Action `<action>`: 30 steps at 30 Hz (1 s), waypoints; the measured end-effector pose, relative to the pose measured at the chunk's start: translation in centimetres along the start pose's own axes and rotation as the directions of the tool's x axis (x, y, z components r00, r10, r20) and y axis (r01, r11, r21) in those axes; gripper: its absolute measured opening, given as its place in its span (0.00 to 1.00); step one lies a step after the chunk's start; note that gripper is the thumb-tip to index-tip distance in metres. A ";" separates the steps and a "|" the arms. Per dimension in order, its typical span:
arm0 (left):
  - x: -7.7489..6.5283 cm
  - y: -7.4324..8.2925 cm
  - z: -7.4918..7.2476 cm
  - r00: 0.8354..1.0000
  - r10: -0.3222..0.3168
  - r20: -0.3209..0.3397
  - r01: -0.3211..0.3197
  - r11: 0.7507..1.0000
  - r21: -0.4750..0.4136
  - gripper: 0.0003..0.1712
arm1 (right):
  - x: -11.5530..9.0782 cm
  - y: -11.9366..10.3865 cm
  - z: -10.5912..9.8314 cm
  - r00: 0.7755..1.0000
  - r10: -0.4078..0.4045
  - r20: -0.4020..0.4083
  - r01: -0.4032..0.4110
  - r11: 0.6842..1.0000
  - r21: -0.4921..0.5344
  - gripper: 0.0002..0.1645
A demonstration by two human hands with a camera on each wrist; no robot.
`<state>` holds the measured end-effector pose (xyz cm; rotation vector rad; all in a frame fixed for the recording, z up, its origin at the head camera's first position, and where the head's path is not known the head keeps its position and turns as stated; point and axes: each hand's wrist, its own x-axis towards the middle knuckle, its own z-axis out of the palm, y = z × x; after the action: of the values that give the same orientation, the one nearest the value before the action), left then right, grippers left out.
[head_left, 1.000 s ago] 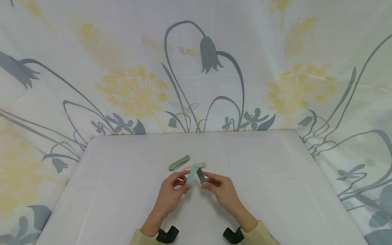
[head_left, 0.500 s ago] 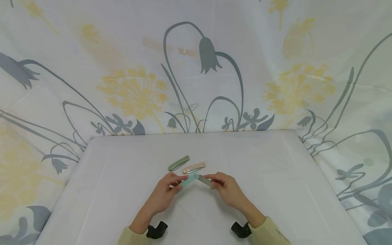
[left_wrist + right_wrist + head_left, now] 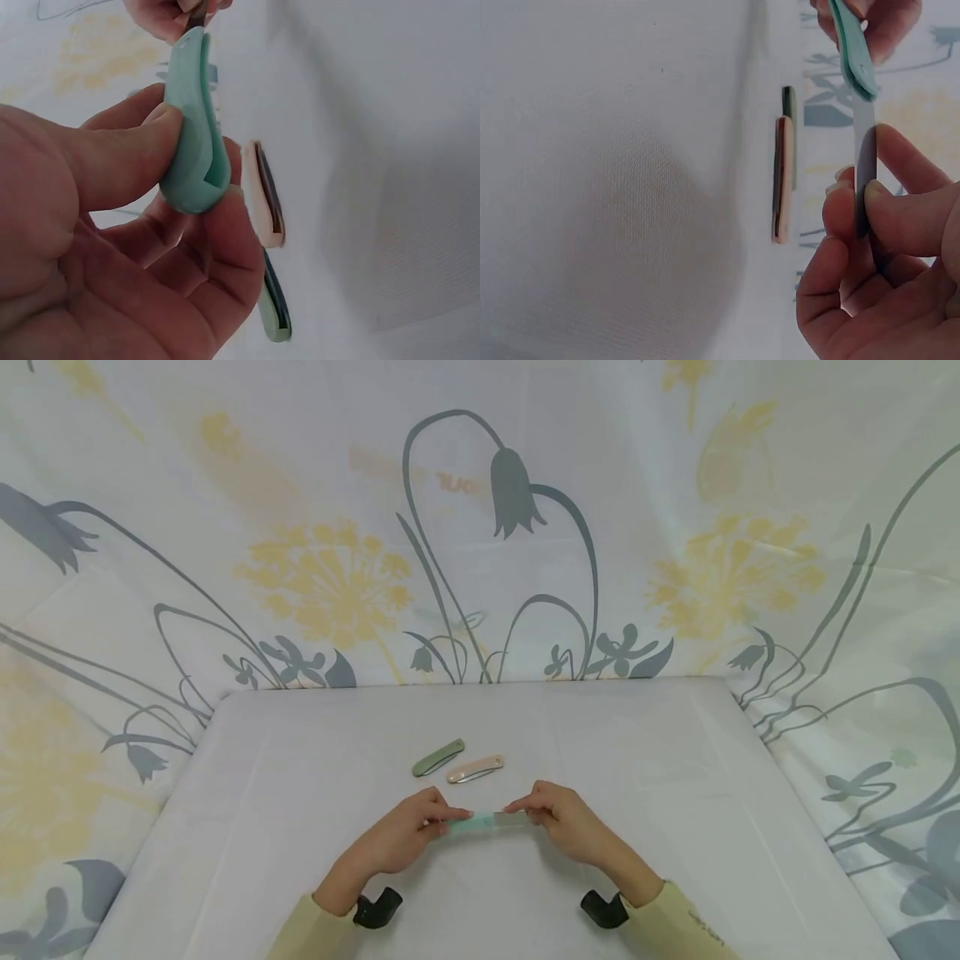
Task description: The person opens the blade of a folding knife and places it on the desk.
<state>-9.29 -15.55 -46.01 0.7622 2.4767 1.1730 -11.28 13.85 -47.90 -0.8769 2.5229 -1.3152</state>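
My left hand [image 3: 401, 835] pinches the mint-green handle [image 3: 191, 127] of a folding knife between thumb and fingers. The slot along the handle faces the left wrist camera. My right hand [image 3: 566, 822] pinches the knife's grey metal blade [image 3: 865, 150] with thumb and fingertips. Blade and handle lie nearly in one straight line, with the knife spread between both hands. Two folded knives rest on the table just beyond: a pink one [image 3: 476, 769] and, farther left, a green one [image 3: 438, 758]. The blade's far end is covered by my right fingers.
The table [image 3: 300, 760] has a white cover. A white cloth [image 3: 360, 485] with grey and yellow flowers hangs behind and at both sides. A black wrist mount [image 3: 378, 907] sits at my left sleeve, another black mount [image 3: 604, 909] at my right.
The blade has swung out from a sharp angle to nearly straight with the handle. Both hands have moved apart, and the pink knife has come into full view.
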 end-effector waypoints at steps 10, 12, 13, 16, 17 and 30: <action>0.2 0.4 0.2 0.998 -0.062 0.019 0.061 0.998 0.031 0.16 | -0.6 0.3 -0.2 0.997 0.066 0.028 -0.066 0.998 0.003 0.18; 0.2 0.1 0.4 0.996 -0.084 0.005 0.084 0.996 0.025 0.13 | -0.8 0.5 -0.2 0.995 0.093 0.019 -0.093 0.996 0.004 0.17; 0.2 0.0 0.5 0.996 -0.095 -0.003 0.095 0.995 0.020 0.12 | -0.9 0.6 -0.2 0.994 0.109 0.018 -0.109 0.994 0.011 0.17; 0.3 -0.4 0.8 0.989 -0.143 -0.034 0.142 0.990 -0.010 0.08 | -1.1 0.9 -0.3 0.989 0.146 0.011 -0.146 0.989 0.019 0.15; 0.3 -0.5 0.9 0.986 -0.156 -0.050 0.155 0.988 -0.017 0.06 | -1.2 1.0 -0.3 0.988 0.157 0.007 -0.157 0.987 0.024 0.14; 0.7 -2.6 1.9 0.958 -0.236 -0.160 0.210 0.964 -0.165 0.13 | -1.4 1.8 -0.3 0.960 0.266 -0.091 -0.265 0.964 0.031 0.10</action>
<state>-9.81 -15.31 -49.24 0.3381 2.5013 1.3698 -11.06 15.65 -49.34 -0.4595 2.5822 -1.3175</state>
